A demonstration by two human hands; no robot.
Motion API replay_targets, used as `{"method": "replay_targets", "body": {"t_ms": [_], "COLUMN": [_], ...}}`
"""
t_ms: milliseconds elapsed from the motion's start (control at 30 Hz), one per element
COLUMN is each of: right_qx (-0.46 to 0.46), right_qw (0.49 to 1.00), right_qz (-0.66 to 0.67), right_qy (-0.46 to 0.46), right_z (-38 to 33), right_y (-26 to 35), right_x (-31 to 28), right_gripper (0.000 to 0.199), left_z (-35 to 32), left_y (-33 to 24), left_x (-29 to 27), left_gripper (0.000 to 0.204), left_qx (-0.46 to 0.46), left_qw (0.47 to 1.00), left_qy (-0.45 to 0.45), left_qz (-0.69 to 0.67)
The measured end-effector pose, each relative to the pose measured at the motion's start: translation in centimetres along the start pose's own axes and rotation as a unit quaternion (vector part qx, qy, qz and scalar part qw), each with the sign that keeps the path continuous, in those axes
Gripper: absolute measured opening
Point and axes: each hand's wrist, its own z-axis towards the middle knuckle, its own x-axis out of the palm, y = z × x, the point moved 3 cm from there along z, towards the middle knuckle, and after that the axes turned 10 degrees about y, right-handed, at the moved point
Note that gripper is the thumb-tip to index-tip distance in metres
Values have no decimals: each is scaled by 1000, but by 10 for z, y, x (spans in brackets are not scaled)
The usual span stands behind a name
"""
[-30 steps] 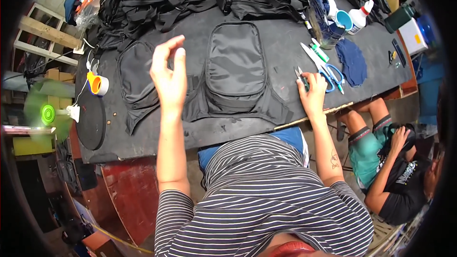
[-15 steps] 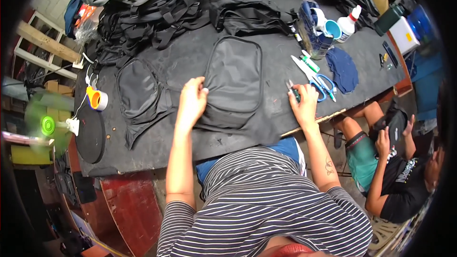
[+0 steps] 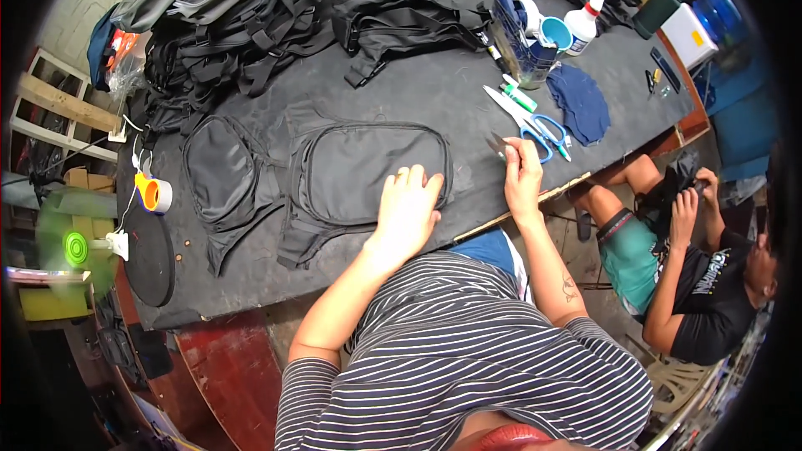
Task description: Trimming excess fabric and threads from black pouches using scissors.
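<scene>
A black bag piece (image 3: pixel 351 171) with rounded corners and a piped edge lies sideways on the table in front of me, its fabric flaps spread at the left end. My left hand (image 3: pixel 409 205) rests on its right part, palm down with the fingers out. To the right, my right hand (image 3: pixel 523 169) is closed around small thread snips (image 3: pixel 498 144), their pointed blades sticking out to the upper left; the fingers hide the grip. Beside that hand lie blue-handled scissors (image 3: pixel 535 132). Left of the bag piece is a second, smaller black bag piece (image 3: pixel 221 169).
Piles of black bags (image 3: pixel 242 42) fill the back. At the right stand a clear container (image 3: pixel 522 38), a white bottle (image 3: pixel 582 25) and a navy cloth (image 3: pixel 578 104). Tape rolls (image 3: pixel 154 195) and a blurred fan (image 3: pixel 75 246) are at the left. A seated person (image 3: pixel 702 284) handles something black nearby.
The bag piece has turned from upright to sideways and lies further left. My left hand has moved from its left edge onto its right part. The snips stay in my right hand.
</scene>
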Motion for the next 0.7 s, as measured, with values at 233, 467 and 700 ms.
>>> {"method": "replay_targets", "body": {"t_ms": [233,467,700], "right_qx": [20,-145,-146], "right_qw": [975,984,988], "right_qz": [203,47,35], "right_qy": [86,94,43], "right_z": [-14,-8,-6], "right_y": [52,112,120], "right_x": [30,35,38], "right_gripper": [29,25,21], "left_z": [6,1,-2], "left_y": [19,27,26], "left_x": [4,1,1], "left_gripper": [31,27,27], "left_qx": [-60,-26,-15], "left_qw": [842,752,737], "left_qy": [-217,-285,-294], "left_qz": [-491,-594,-608]}}
